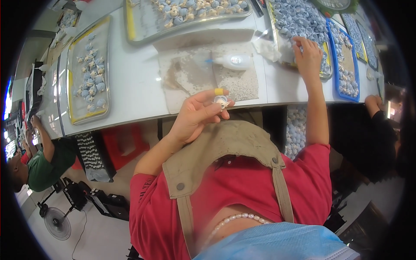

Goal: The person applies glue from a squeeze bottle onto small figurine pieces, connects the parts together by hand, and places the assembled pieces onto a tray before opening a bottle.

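Note:
Between the thumb and fingers of my left hand [197, 113], near the table's front edge, is a small white-and-blue figurine [221, 101]. A yellow band wraps one of that hand's fingers. Farther right, my right hand [308, 57] reaches over the near part of a tray [327, 71] heaped with blue-grey cup-shaped pieces [299, 21]. Its fingers are bent and look apart, and I make out nothing in them. A white squeeze bottle [236, 62] with a blue tip lies on a stained, speckled mat [186, 80] beyond my left hand.
Trays of blue-and-white figurines stand at the left [70, 102] and back [130, 32]. A blue-rimmed tray [356, 82] stands at the right. Crumpled clear plastic [266, 50] lies beside the mat. Co-workers sit at the left [47, 158] and right [368, 138].

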Demonstrator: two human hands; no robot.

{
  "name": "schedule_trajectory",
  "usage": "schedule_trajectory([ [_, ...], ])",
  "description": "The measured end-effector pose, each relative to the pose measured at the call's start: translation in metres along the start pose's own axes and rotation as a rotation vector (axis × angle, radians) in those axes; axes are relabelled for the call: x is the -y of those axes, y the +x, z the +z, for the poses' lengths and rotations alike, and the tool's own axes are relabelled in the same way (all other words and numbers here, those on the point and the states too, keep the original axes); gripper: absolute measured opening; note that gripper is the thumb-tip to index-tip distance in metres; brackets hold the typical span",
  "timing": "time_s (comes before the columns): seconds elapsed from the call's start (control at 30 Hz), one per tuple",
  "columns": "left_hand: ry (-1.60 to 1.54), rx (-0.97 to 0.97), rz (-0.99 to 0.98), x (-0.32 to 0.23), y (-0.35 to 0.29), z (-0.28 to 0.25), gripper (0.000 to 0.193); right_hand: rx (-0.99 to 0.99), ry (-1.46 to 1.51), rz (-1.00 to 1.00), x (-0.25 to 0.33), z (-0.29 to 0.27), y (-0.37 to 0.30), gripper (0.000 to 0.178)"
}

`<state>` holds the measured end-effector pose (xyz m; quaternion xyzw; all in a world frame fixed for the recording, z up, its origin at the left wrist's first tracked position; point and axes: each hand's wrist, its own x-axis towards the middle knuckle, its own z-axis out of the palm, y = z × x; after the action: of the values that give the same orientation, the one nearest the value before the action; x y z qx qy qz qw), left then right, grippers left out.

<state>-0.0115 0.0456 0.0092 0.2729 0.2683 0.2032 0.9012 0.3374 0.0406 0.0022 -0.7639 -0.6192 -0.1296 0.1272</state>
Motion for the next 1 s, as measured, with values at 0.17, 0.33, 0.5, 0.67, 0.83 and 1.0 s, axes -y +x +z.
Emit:
schedule_trajectory([
  [0.17, 0.051, -0.085, 0.069, 0.004, 0.004, 0.004, 0.036, -0.231, 0.486, 0.119, -0.008, -0.001, 0.004, 0.015],
  [0.33, 0.172, -0.137, 0.166, 0.010, 0.011, 0.005, 0.037, -0.047, 1.135, 0.332, 0.039, -0.019, -0.021, 0.018],
  [0.5, 0.215, -0.163, 0.228, 0.013, 0.008, 0.004, 0.041, 0.336, 1.142, 0.004, 0.126, -0.054, -0.059, 0.022],
  [0.67, 0.231, -0.131, 0.210, 0.013, 0.001, -0.002, 0.040, 0.226, 1.016, -0.199, 0.158, -0.053, -0.064, 0.026],
  [0.83, 0.275, -0.091, 0.257, 0.011, -0.006, -0.006, 0.041, 0.177, 0.920, -0.241, 0.176, -0.053, -0.065, 0.019],
  [1.0, 0.232, -0.138, 0.295, 0.010, -0.010, -0.009, 0.038, 0.124, 0.933, -0.237, 0.182, -0.052, -0.068, 0.017],
])
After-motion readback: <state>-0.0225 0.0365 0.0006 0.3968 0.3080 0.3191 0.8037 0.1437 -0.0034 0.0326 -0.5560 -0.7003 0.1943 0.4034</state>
